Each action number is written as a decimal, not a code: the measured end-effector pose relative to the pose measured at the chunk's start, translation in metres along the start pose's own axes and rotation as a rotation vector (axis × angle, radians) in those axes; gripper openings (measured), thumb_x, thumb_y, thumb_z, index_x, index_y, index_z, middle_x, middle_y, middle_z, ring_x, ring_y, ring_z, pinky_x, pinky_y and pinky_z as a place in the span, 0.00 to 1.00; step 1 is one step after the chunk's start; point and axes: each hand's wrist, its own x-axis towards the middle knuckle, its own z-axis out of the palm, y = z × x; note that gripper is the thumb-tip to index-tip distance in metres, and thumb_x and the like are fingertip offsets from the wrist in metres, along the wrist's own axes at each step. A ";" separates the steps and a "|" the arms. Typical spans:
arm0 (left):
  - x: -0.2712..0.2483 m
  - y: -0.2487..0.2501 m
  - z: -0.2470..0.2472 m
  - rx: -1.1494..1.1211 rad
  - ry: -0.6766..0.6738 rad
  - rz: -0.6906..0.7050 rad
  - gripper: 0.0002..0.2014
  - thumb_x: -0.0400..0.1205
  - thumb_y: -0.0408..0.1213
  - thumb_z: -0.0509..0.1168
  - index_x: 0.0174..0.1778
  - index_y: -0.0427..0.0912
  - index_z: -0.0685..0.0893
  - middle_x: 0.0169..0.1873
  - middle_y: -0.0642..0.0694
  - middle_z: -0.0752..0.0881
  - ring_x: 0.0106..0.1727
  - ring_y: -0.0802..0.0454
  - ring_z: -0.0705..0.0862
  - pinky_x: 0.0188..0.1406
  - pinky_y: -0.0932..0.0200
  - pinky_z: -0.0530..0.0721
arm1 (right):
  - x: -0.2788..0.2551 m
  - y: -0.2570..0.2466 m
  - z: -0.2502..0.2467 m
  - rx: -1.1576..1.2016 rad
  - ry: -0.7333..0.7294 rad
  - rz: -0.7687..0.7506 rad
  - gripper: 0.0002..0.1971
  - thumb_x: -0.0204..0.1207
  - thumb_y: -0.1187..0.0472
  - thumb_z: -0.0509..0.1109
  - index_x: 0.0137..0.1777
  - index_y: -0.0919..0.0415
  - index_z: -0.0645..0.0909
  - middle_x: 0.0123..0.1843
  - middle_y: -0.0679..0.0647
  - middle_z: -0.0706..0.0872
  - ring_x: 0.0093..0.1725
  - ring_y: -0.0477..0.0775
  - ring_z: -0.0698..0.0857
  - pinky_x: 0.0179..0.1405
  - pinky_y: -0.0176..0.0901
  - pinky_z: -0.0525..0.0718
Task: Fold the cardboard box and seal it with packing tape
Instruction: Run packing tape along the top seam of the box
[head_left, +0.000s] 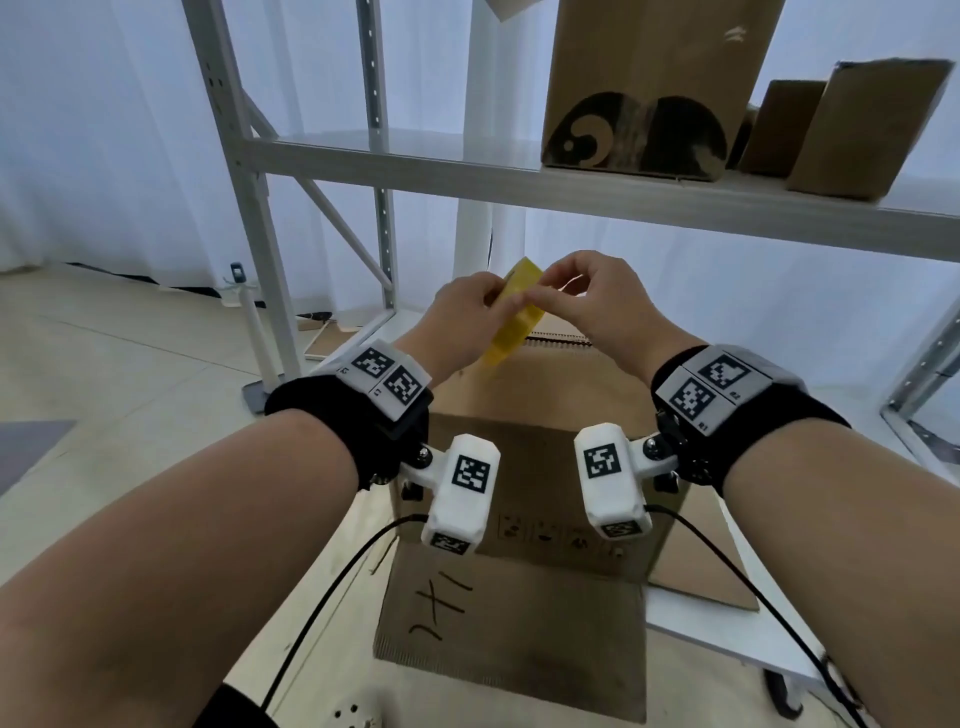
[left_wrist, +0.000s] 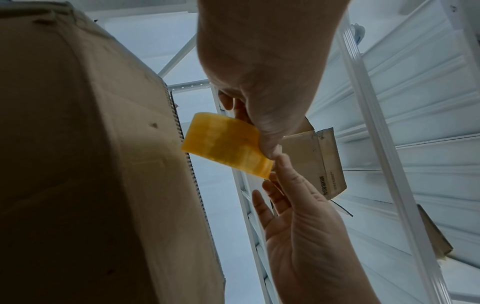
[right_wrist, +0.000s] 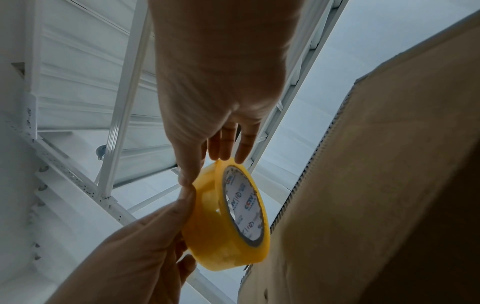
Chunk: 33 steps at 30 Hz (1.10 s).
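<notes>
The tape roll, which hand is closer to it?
Left. The left hand grips the tape roll itself; the right hand only pinches at its outer edge with fingertips, beside it.

White metal shelving (head_left: 415, 166); three cardboard boxes (head_left: 649, 88) on shelf.

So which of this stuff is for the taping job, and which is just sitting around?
For the job:
- yellow packing tape roll, gripped by the left hand while the right hand picks at its rim
- big cardboard box under the hands, near flap still open

Just sitting around:
- cardboard boxes on the metal shelf
- white stand on the floor
</notes>
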 end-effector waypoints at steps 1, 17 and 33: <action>0.000 -0.002 0.000 0.002 0.003 -0.002 0.21 0.84 0.51 0.59 0.66 0.41 0.79 0.55 0.46 0.83 0.53 0.49 0.81 0.49 0.59 0.77 | 0.001 0.001 -0.001 0.012 -0.022 0.006 0.12 0.72 0.55 0.77 0.49 0.61 0.83 0.43 0.49 0.84 0.41 0.43 0.80 0.40 0.27 0.78; 0.000 -0.031 -0.003 0.126 0.004 0.041 0.20 0.83 0.54 0.59 0.64 0.44 0.81 0.55 0.44 0.86 0.59 0.43 0.80 0.61 0.40 0.80 | 0.005 -0.002 0.019 0.106 -0.065 0.218 0.11 0.73 0.60 0.77 0.53 0.62 0.83 0.40 0.51 0.82 0.39 0.45 0.81 0.36 0.33 0.80; -0.004 -0.030 -0.010 0.428 0.001 0.155 0.17 0.85 0.49 0.56 0.68 0.48 0.78 0.62 0.45 0.83 0.66 0.43 0.71 0.63 0.47 0.63 | 0.006 -0.001 0.020 0.462 -0.074 0.656 0.06 0.71 0.64 0.78 0.39 0.60 0.82 0.37 0.54 0.83 0.34 0.47 0.76 0.29 0.34 0.77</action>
